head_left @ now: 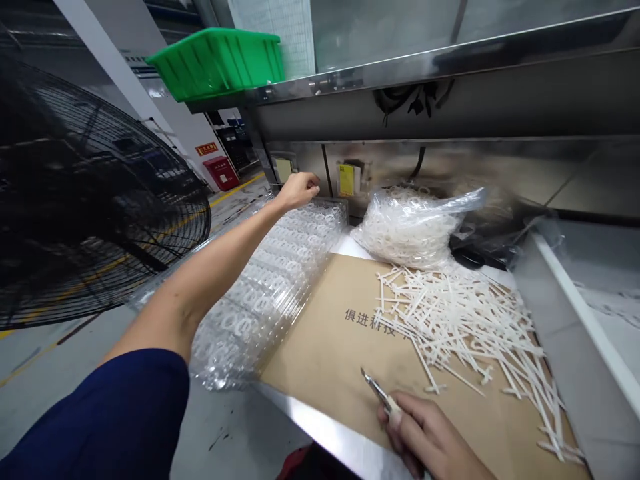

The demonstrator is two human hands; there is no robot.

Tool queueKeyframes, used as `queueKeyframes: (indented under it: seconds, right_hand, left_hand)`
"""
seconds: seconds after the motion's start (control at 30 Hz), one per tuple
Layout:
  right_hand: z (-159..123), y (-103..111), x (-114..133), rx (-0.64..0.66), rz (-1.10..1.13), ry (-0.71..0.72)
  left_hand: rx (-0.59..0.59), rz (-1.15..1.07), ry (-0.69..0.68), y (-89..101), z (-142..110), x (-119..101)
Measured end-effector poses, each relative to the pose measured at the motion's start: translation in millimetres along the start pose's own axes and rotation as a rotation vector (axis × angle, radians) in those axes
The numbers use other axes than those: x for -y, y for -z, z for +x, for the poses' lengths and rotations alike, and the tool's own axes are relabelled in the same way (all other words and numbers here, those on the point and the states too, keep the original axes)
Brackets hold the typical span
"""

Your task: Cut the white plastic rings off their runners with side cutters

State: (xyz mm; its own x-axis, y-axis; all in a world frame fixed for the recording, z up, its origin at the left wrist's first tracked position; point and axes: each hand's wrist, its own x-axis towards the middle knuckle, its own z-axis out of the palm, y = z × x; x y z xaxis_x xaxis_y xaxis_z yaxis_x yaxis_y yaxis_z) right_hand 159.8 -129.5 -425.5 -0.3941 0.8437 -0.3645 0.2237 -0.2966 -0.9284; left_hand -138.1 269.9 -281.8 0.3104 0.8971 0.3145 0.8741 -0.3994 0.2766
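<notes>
Jutting toward eleven o'clock from the right hand (425, 437), a metal-tipped tool (376, 387) sits gripped over cardboard (310, 360). White plastic stems (460, 320) lie heaped at that hand's one o'clock. At its eleven, the left hand (299, 190) hangs above the clear tray (265, 287), arm outstretched, fingers curled; whether they pinch anything, I cannot tell.

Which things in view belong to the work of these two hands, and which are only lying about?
Seem to belong:
- metal-tipped tool, in the right hand
- clear plastic tray with white rings, near the left hand
- white plastic pieces, piled on cardboard

Probably just nearby:
- green bin
- black fan
- red box
</notes>
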Motion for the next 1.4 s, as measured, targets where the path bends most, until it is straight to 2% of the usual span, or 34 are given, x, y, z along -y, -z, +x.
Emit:
queueKeyframes:
  seconds: [0.1, 0.17, 0.23, 0.3, 0.4, 0.47, 0.57, 0.63, 0.8, 0.9, 1.07, 1.13, 1.23, 1.33, 1.4]
  right_hand:
    - [-2.7, 1.2, 12.3, 0.031, -0.173, 0.173]
    - [-4.1, 2.5, 18.4, 0.057, -0.254, 0.212]
    - [-5.3, 3.6, 21.6, 0.061, -0.280, 0.219]
    - [-6.6, 3.5, 22.5, 0.068, -0.312, 0.236]
    - [-8.3, 1.6, 22.0, 0.092, -0.390, 0.291]
    - [-9.0, 0.4, 21.5, 0.110, -0.447, 0.336]
    - [-9.7, -0.5, 20.3, 0.123, -0.516, 0.387]
    - [-10.3, -0.7, 19.0, 0.122, -0.543, 0.407]
    - [-11.0, -1.5, 16.4, 0.137, -0.563, 0.443]
    - [-11.0, -1.7, 16.3, 0.149, -0.563, 0.448]
    - [-10.4, 1.1, 16.7, 0.150, -0.515, 0.440]
    - [-9.8, 3.8, 16.4, 0.144, -0.469, 0.441]
    - [-9.4, 8.1, 15.5, 0.137, -0.345, 0.458]
    - [-7.9, 11.1, 14.0, 0.079, -0.132, 0.496]
    - [-4.7, 12.7, 12.2, -0.032, 0.034, 0.535]
  left_hand:
    - [0.173, -0.021, -0.132, 3.2, -15.0, -45.1]
    - [0.358, -0.012, -0.248, -4.7, -27.8, -78.7]
    - [0.541, 0.012, -0.367, -20.1, -45.2, -113.0]
    - [0.668, 0.030, -0.452, -40.8, -66.5, -145.2]
    - [0.755, 0.039, -0.500, -75.3, -97.7, -181.9]
    - [0.788, 0.062, -0.515, -95.8, -114.4, -194.8]
    - [0.805, 0.108, -0.526, -116.2, -133.0, -198.7]
    - [0.791, 0.135, -0.533, -121.4, -141.8, -195.7]
    - [0.686, 0.127, -0.567, -113.7, -155.2, -197.0]
    - [0.596, 0.046, -0.608, -111.1, -161.7, -212.5]
    - [0.552, -0.172, -0.630, -113.9, -167.8, -233.3]
    - [0.500, -0.278, -0.585, -107.8, -169.2, -227.7]
    - [0.362, -0.456, -0.461, -90.1, -178.5, -203.2]
    - [0.216, -0.647, -0.318, -74.7, -203.7, -173.2]
    - [0.157, -0.770, -0.245, -72.3, -228.7, -158.8]
